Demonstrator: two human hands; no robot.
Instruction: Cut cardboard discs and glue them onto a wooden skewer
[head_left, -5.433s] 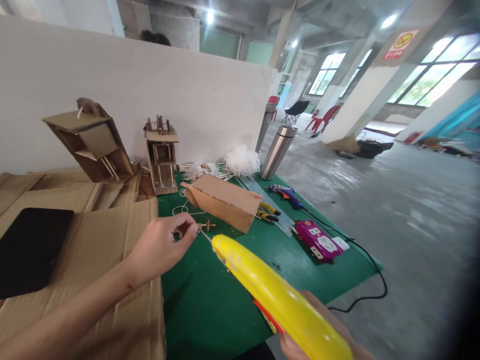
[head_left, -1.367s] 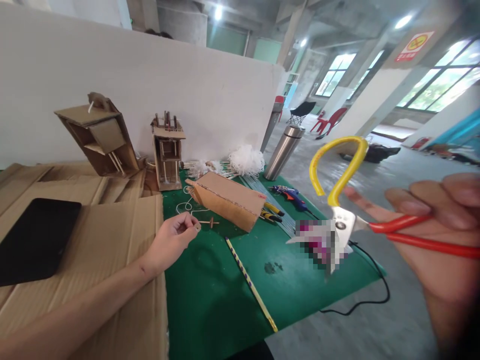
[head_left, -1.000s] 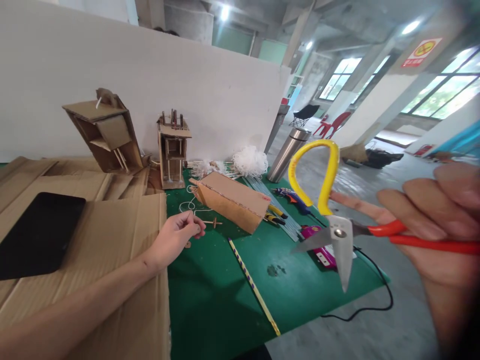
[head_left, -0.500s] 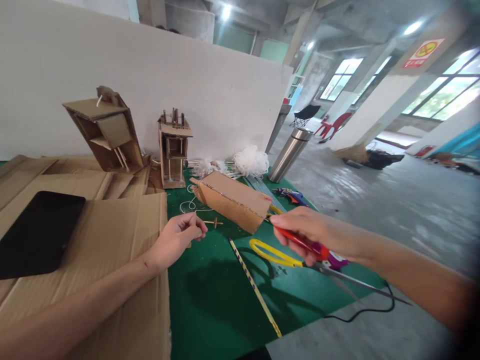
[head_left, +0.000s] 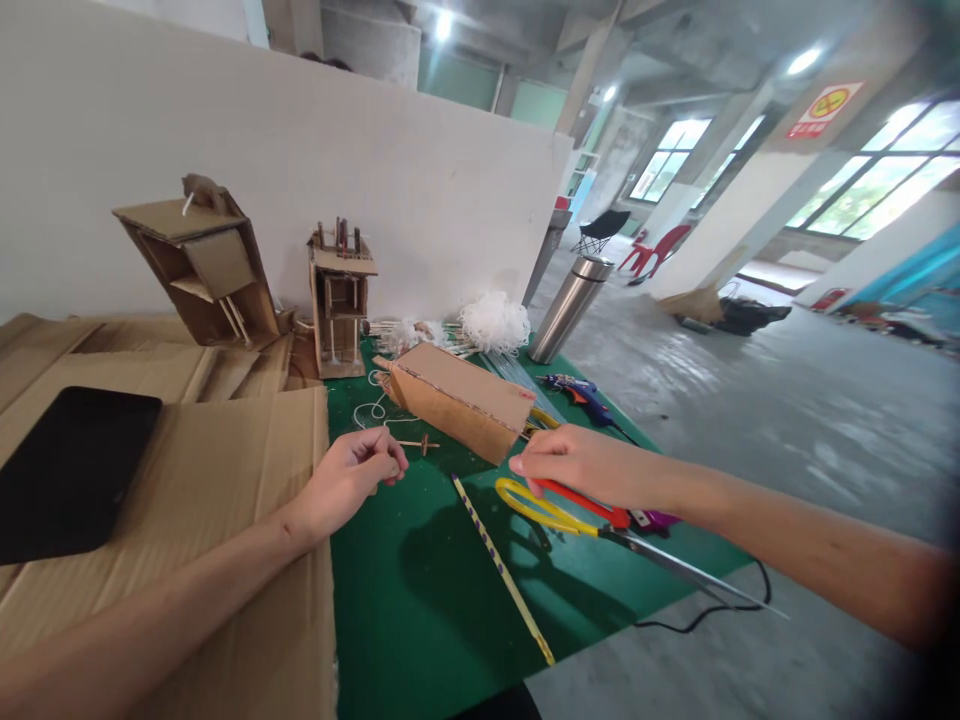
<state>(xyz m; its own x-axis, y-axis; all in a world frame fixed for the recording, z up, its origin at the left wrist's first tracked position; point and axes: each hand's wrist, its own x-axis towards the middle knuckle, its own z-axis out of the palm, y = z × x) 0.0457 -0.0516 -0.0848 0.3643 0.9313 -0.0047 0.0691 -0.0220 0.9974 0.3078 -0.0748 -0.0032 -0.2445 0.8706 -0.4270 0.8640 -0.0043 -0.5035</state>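
My left hand [head_left: 351, 480] rests at the edge of the green mat [head_left: 420, 620], fingers pinched shut on something too small to make out. My right hand [head_left: 577, 465] grips the red handle of a pair of scissors [head_left: 592, 515]. Its yellow handle lies low over the mat and the blades point right, past the mat's edge. A striped stick [head_left: 499, 565] lies on the mat between my hands. A small wooden spindle [head_left: 416, 443] and white string sit just beyond my left fingers. A brown cardboard box [head_left: 457, 400] stands behind both hands.
Flat cardboard sheets [head_left: 225, 480] with a black tablet [head_left: 67, 470] cover the left. Two cardboard models [head_left: 202, 265] [head_left: 339, 300] stand by the white wall. A steel flask [head_left: 566, 305], white netting [head_left: 491, 322], a blue glue gun [head_left: 574, 388] and a black cable [head_left: 720, 610] are at the right.
My right hand brought the scissors down from close to the camera to just above the mat, then a little left. My left hand stayed pinched in place.
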